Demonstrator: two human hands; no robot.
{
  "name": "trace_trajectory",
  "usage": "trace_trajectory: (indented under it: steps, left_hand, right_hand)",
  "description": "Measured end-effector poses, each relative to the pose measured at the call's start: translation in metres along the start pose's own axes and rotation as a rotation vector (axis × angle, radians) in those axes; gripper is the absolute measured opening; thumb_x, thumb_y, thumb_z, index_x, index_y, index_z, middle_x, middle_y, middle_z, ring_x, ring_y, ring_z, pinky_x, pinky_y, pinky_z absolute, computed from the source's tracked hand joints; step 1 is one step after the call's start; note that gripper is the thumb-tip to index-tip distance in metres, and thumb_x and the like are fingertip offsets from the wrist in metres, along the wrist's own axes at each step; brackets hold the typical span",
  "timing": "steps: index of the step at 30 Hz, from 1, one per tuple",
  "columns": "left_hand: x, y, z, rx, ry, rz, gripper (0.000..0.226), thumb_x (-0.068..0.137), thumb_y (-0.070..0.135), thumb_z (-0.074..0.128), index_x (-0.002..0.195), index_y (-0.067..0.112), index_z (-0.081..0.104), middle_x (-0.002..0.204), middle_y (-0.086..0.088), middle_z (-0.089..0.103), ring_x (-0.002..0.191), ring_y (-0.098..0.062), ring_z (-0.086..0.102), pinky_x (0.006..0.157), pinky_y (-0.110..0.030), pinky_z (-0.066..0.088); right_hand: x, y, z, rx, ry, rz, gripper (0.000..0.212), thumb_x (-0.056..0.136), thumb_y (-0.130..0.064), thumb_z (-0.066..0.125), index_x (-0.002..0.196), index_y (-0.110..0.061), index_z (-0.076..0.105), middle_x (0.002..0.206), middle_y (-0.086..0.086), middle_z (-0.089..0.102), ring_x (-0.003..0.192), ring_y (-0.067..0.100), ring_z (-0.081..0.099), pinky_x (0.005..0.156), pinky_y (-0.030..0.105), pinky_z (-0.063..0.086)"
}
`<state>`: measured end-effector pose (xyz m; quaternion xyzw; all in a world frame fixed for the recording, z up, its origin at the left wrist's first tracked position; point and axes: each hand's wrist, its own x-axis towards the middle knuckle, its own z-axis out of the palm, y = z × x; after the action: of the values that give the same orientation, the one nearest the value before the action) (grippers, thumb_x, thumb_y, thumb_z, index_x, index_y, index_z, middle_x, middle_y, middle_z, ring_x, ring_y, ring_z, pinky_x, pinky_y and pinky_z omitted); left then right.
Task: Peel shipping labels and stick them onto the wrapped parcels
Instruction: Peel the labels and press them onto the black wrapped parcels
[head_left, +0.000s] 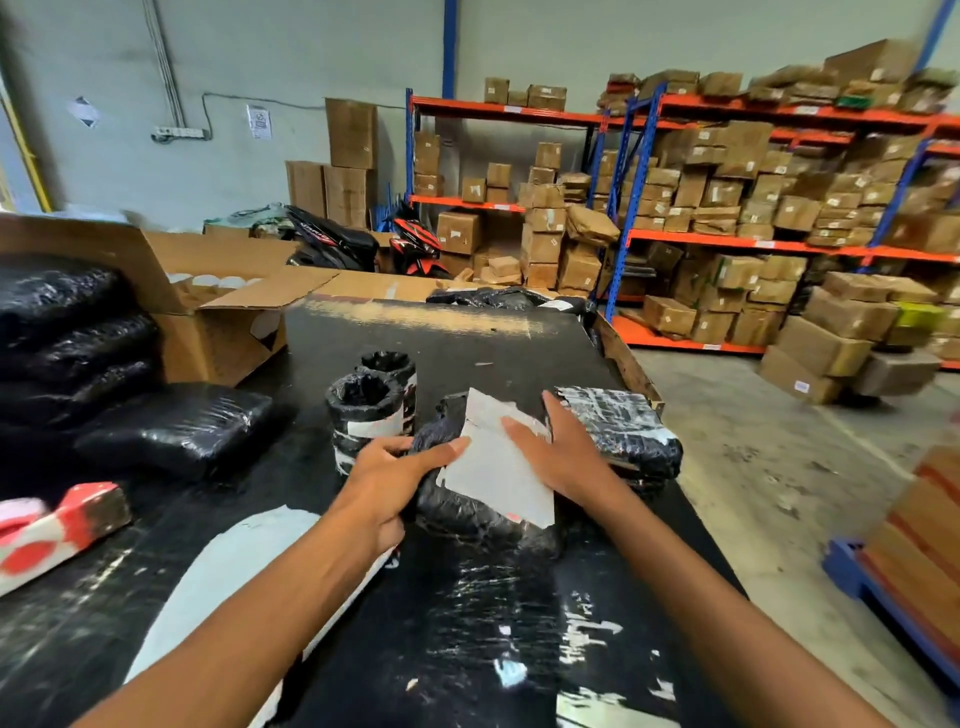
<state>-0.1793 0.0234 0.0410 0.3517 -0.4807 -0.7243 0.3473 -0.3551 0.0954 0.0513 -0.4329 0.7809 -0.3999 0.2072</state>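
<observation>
Under both hands' fingers, white label (496, 467) lies on black wrapped parcel (467, 499), long axis running near-right to far-left; left hand (387, 483) grips parcel's side, right hand (558, 449) fingers spread flat, pressing label.

Two bare forearms, uncovered from frame edge to wrist — no sleeves, gloves, watch or rings visible; left hand (387, 480) and right hand (558, 457) both ungloved.

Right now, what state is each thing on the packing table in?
Left hand: gripping the parcel's left side.
Right hand: flat, pressing the label.
Shipping label: lying on the parcel, top edge lifted.
Wrapped parcel: held on the table, being labelled.
Two cylindrical parcels: upright, labelled.
Flat parcel at right: lying flat, taped.
Cardboard box: flaps open.
</observation>
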Motion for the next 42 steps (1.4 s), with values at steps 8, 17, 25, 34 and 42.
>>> trace_trajectory:
  steps: [8, 17, 25, 34, 42]
  left_hand:
    - [-0.028, -0.052, -0.039, 0.261, 0.034, -0.121, 0.067, 0.044, 0.044, 0.094, 0.088, 0.007, 0.06, 0.11, -0.019, 0.07, 0.105, -0.031, 0.065, 0.097, -0.047, 0.051]
    - [-0.065, -0.058, -0.053, 1.053, -0.012, 0.057, 0.047, 0.071, 0.046, 0.077, 0.061, 0.006, 0.056, 0.064, -0.007, 0.052, 0.061, -0.02, 0.047, 0.062, -0.03, 0.037]
    - [-0.075, -0.024, -0.126, 1.152, 0.376, 0.435, 0.035, 0.082, 0.029, 0.07, 0.112, 0.011, 0.067, 0.113, -0.01, 0.067, 0.111, -0.03, 0.057, 0.092, -0.04, 0.044]
    - [-0.062, -0.039, -0.195, 0.887, 0.572, 0.226, 0.031, 0.075, 0.029, 0.079, 0.084, 0.004, 0.064, 0.079, -0.006, 0.061, 0.077, -0.026, 0.057, 0.062, -0.031, 0.037]
    - [-0.052, -0.034, -0.204, 0.802, 0.571, 0.293, 0.026, 0.078, 0.02, 0.077, 0.062, 0.009, 0.059, 0.052, -0.001, 0.053, 0.049, -0.015, 0.044, 0.048, -0.027, 0.032]
  right_hand:
    - [-0.09, 0.031, 0.026, 0.241, -0.129, 0.209, 0.098, 0.08, -0.057, 0.063, 0.153, -0.023, 0.007, 0.158, -0.003, 0.024, 0.14, 0.022, 0.034, 0.112, 0.032, 0.031]
    - [-0.125, 0.054, 0.053, -0.109, -0.112, 0.18, 0.087, 0.083, -0.059, 0.056, 0.152, -0.027, 0.015, 0.152, -0.002, 0.037, 0.141, 0.026, 0.031, 0.114, 0.042, 0.028]
    - [-0.119, -0.016, 0.101, -0.142, 0.016, -0.263, 0.038, 0.094, -0.03, 0.054, 0.128, -0.012, 0.056, 0.13, 0.005, 0.057, 0.125, 0.02, 0.047, 0.104, 0.028, 0.034]
    - [-0.106, -0.059, 0.189, -0.25, -0.268, -0.167, 0.029, 0.089, -0.025, 0.054, 0.064, -0.018, 0.04, 0.079, 0.009, 0.048, 0.078, 0.025, 0.044, 0.068, 0.03, 0.033]
    - [-0.109, -0.057, 0.186, -0.165, -0.261, -0.145, 0.017, 0.088, -0.021, 0.056, 0.075, -0.014, 0.049, 0.07, -0.001, 0.051, 0.08, 0.026, 0.051, 0.061, 0.03, 0.037]
